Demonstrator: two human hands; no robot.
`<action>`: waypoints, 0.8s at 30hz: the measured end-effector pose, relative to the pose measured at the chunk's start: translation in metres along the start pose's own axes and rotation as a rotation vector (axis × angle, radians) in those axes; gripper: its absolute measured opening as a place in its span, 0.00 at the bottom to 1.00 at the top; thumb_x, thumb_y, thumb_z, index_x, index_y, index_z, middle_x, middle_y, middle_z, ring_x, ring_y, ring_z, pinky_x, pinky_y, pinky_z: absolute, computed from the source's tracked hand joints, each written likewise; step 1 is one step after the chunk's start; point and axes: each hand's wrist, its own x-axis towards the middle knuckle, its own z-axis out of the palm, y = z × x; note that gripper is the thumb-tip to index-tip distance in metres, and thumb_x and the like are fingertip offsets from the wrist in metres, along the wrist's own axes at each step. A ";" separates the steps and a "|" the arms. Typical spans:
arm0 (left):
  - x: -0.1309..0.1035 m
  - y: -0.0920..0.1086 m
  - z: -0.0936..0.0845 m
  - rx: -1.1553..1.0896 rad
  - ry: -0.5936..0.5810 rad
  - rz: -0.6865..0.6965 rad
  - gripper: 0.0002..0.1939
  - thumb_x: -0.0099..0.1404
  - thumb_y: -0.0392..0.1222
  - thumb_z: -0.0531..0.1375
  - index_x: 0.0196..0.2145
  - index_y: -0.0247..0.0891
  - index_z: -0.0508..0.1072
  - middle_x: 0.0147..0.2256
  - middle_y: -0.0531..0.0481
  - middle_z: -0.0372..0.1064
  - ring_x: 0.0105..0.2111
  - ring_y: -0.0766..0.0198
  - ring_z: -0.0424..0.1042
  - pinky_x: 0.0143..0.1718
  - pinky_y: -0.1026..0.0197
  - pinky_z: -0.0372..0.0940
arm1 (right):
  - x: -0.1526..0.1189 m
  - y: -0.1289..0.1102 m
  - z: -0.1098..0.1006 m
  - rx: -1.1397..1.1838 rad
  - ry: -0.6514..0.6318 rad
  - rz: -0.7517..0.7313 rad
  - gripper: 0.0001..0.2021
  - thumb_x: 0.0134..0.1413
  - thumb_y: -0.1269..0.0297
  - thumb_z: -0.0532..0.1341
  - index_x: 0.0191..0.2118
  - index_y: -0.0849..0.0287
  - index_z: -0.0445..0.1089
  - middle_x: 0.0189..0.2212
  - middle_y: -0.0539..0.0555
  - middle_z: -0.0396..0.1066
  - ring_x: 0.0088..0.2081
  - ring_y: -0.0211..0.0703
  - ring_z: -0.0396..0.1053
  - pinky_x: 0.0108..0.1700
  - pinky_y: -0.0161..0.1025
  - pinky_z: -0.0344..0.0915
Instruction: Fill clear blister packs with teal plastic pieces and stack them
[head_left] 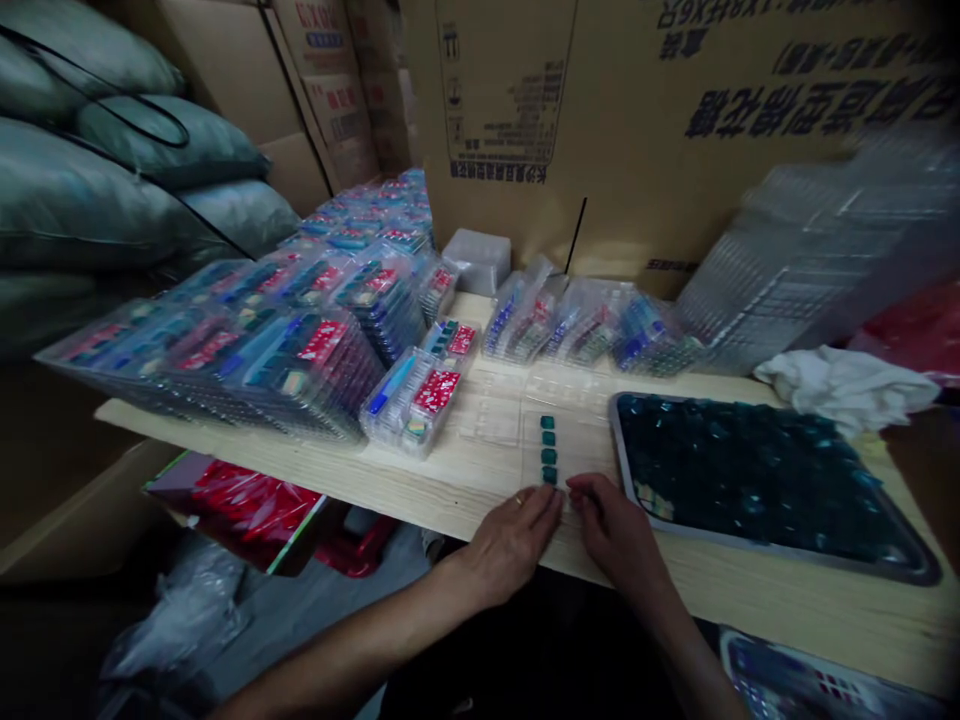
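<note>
Several dark green square pieces [549,456] lie in a column in a clear plastic tray [531,440] on the wooden table. At the column's near end is my left hand [517,540], with a ring on one finger and its fingers pressed together; whatever is under the fingertips is hidden. Close on its right, my right hand [611,520] has its thumb and fingers curled together, and anything between them is too small to tell. To the right sits a grey-rimmed tray [626,470] full of dark green pieces [735,470].
Stacked filled clear boxes [300,370] cover the table's left side. Filled clear cases [585,320] stand behind the tray. Nested clear trays [810,250] and a white cloth [847,385] are at the right. A large carton [630,130] rises behind.
</note>
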 end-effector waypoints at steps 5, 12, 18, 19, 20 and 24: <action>-0.008 0.006 -0.008 -0.064 0.016 -0.069 0.24 0.70 0.47 0.54 0.59 0.31 0.61 0.56 0.31 0.65 0.56 0.50 0.69 0.51 0.51 0.71 | -0.004 0.002 -0.006 0.034 0.016 0.041 0.13 0.58 0.61 0.51 0.42 0.58 0.68 0.37 0.58 0.76 0.38 0.47 0.74 0.40 0.43 0.69; -0.050 0.009 -0.009 -0.069 0.039 0.063 0.12 0.70 0.33 0.51 0.47 0.35 0.71 0.49 0.39 0.72 0.50 0.56 0.71 0.51 0.53 0.70 | -0.023 0.011 -0.025 0.003 0.131 0.067 0.13 0.57 0.60 0.54 0.45 0.59 0.68 0.39 0.59 0.74 0.39 0.47 0.73 0.43 0.44 0.69; -0.047 0.010 -0.024 -0.121 0.287 0.132 0.10 0.67 0.31 0.54 0.43 0.38 0.72 0.45 0.42 0.74 0.40 0.59 0.73 0.41 0.57 0.70 | -0.041 0.006 -0.031 -0.012 -0.005 0.065 0.20 0.59 0.68 0.51 0.56 0.61 0.64 0.44 0.61 0.74 0.42 0.47 0.74 0.46 0.46 0.71; -0.042 0.010 -0.032 -0.133 0.343 0.145 0.09 0.66 0.30 0.55 0.42 0.38 0.72 0.45 0.41 0.74 0.39 0.60 0.73 0.40 0.58 0.70 | -0.044 0.000 -0.032 -0.066 -0.033 -0.016 0.24 0.57 0.72 0.50 0.60 0.60 0.61 0.51 0.63 0.71 0.49 0.48 0.72 0.50 0.49 0.69; -0.038 0.011 -0.039 -0.146 0.392 0.152 0.09 0.66 0.29 0.56 0.42 0.37 0.71 0.44 0.40 0.74 0.39 0.60 0.74 0.40 0.58 0.69 | -0.046 -0.007 -0.032 -0.130 -0.060 -0.118 0.29 0.55 0.75 0.50 0.63 0.58 0.58 0.58 0.63 0.66 0.56 0.50 0.67 0.56 0.53 0.65; -0.018 0.006 -0.067 -0.225 0.484 0.098 0.10 0.64 0.26 0.56 0.41 0.37 0.69 0.44 0.41 0.75 0.42 0.61 0.75 0.44 0.57 0.68 | -0.036 -0.034 -0.034 -0.271 -0.121 -0.417 0.31 0.51 0.79 0.51 0.61 0.52 0.63 0.65 0.57 0.58 0.64 0.53 0.56 0.61 0.58 0.57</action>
